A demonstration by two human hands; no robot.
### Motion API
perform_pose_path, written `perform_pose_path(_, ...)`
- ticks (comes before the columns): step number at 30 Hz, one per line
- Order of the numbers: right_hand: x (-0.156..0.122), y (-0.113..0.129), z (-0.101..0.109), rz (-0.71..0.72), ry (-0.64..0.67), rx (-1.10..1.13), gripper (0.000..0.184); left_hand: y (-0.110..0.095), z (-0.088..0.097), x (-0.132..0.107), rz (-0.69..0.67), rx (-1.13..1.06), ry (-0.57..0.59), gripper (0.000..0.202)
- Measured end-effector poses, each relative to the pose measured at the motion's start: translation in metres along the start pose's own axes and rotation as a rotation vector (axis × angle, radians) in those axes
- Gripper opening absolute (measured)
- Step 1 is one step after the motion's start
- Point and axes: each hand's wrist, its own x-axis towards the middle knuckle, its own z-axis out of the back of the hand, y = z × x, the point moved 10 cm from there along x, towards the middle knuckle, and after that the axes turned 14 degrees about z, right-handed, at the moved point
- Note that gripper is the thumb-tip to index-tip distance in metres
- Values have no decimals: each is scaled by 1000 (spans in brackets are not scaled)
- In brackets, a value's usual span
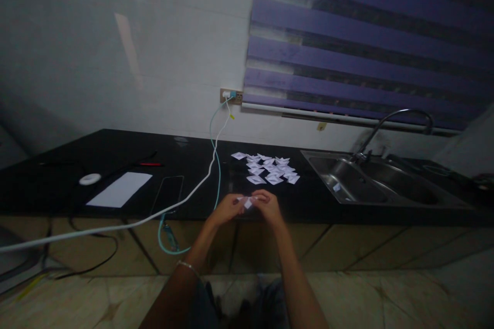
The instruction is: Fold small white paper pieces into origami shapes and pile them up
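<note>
My left hand [227, 208] and my right hand [267, 204] meet at the front edge of a black countertop [116, 157]. Both pinch a small white folded paper piece [247, 202] between their fingertips. Just beyond them, several similar folded white paper pieces [270, 168] lie in a cluster on the counter. A thin bracelet sits on my left wrist.
A steel sink [358, 182] with a curved tap [397, 118] is at the right. A white sheet [120, 188], a dark phone [168, 194], a white round object [90, 179] and a red pen [150, 164] lie at the left. White and teal cables [214, 159] hang from a wall socket [230, 95] across the counter.
</note>
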Motion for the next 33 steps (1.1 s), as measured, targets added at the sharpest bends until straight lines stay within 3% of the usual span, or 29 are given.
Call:
perform_pose_path(8, -2, 7, 0, 6, 3, -43, 26, 9, -2, 1, 58, -40, 40, 65)
perform_pose_path(13, -2, 4, -1, -2, 7, -60, 27, 11, 5, 3, 45, 63, -74, 68)
perform_pose_path(17, -1, -1, -13, -32, 95, -65, 31, 15, 11, 4, 66, 94, -160, 66)
perform_pose_path(24, -1, 3, -21, 5, 162, -94, 28, 15, 9, 1, 74, 97, -180, 60)
perform_pose_path(33, -2, 12, 1, 75, -138, -228, 25, 31, 2, 15, 198, -19, -89, 43)
